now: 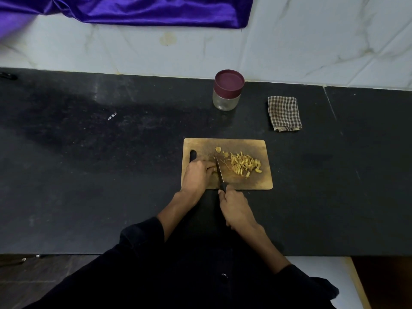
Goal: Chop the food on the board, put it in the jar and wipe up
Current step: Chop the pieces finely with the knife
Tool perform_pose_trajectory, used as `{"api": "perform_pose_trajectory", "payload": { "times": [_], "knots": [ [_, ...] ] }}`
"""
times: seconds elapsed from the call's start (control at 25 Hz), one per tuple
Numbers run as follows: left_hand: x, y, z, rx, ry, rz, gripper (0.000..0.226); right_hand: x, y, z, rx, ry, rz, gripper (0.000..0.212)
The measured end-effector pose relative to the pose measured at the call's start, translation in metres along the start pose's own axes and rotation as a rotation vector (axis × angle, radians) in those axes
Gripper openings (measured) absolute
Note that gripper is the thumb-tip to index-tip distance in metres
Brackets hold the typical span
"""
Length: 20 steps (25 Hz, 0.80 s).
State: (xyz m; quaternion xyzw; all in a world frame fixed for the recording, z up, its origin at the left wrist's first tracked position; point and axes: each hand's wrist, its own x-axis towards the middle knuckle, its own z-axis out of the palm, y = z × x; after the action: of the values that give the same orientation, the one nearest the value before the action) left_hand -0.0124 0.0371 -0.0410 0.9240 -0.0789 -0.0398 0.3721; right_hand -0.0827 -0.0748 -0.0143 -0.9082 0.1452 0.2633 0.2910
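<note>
The tabletop (111, 175) is noted as black with fine pale speckling. The cutting board (256, 181) is recorded as brown, darkened in patches. The chopped food (244, 163) is yellow. The jar (226, 101) is clear, with a maroon lid (229, 82). The cloth (284, 113) is checked in brown and white. The knife handle (223, 187) is black. A purple fabric (133, 10) and white, grey-veined wall tiles (312, 41) are observed. The sleeves (142, 233) are dark.
</note>
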Motion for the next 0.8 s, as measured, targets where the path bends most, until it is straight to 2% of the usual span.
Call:
{"api": "perform_pose_trajectory", "payload": {
  "times": [0.52,0.8],
  "knots": [
    [0.003,-0.002,0.004,0.034,-0.037,-0.021,0.018,0.015,-0.008,0.004,-0.038,0.013,0.021,0.027],
    [0.002,-0.003,0.005,0.032,0.005,-0.027,0.017,0.006,0.008,0.007,-0.029,0.04,0.018,0.029]
  ]
}}
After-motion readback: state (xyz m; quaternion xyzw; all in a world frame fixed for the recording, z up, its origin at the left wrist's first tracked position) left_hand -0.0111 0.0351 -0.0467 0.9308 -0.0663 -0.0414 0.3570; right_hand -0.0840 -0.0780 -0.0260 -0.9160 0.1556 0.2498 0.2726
